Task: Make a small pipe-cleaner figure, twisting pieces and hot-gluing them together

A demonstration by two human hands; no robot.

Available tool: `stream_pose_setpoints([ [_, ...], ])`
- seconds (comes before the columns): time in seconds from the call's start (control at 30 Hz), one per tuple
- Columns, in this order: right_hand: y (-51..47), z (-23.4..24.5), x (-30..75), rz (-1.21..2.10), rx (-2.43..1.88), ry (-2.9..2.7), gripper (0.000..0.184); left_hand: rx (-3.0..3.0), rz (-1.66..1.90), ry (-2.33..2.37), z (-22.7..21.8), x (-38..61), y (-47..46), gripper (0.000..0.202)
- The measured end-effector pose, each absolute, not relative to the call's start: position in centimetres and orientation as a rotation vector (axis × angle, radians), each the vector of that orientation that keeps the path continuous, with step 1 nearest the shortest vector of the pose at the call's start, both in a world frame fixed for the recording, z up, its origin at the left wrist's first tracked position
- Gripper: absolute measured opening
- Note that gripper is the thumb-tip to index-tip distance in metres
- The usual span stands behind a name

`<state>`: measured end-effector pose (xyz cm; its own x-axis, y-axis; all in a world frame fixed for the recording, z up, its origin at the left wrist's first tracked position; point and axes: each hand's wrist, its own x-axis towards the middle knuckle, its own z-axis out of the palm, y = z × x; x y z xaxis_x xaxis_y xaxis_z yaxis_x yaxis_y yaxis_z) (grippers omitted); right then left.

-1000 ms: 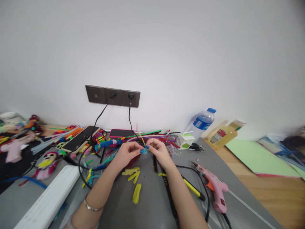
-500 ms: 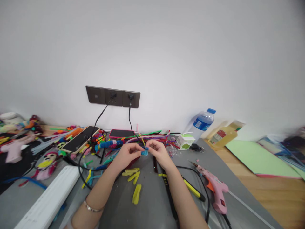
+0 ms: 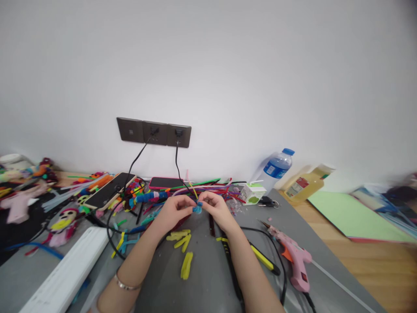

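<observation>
My left hand (image 3: 174, 211) and my right hand (image 3: 216, 208) meet over the grey table (image 3: 208, 282), fingers pinched together on a small blue fuzzy piece (image 3: 196, 209) held between them. Just under the hands lie several short yellow fuzzy pieces (image 3: 182, 243). A pile of coloured pipe cleaners (image 3: 202, 187) stretches behind the hands along the wall.
A pink glue gun (image 3: 293, 256) lies at the right with its black cord. A water bottle (image 3: 275, 167), a small green carton (image 3: 253, 193), and a yellow bottle (image 3: 306, 182) stand at the back right. Two phones (image 3: 110, 189) charge at the back; a white strip (image 3: 65, 274) lies left.
The hands have barely moved. The blue piece has shifted slightly between the fingertips.
</observation>
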<state>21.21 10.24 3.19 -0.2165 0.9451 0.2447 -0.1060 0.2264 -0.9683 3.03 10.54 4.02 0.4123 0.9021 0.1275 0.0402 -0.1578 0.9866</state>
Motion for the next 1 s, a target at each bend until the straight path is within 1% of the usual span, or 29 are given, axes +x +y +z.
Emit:
stream_pose_setpoints([
  [0.27,10.34,3.11,21.24,1.258,-0.846,-1.414,0.028,1.443,0.976,0.839,4.01,3.09,10.65,0.024],
  [0.53,10.31,3.04,21.24,1.286,-0.823,-1.424,0.025,1.410,1.016,0.851,3.94,3.09,10.77,0.026],
  [1.0,10.39,3.00,21.34,1.319,-0.820,-1.441,0.027,1.368,1.050,0.844,4.29,3.04,10.59,0.026],
])
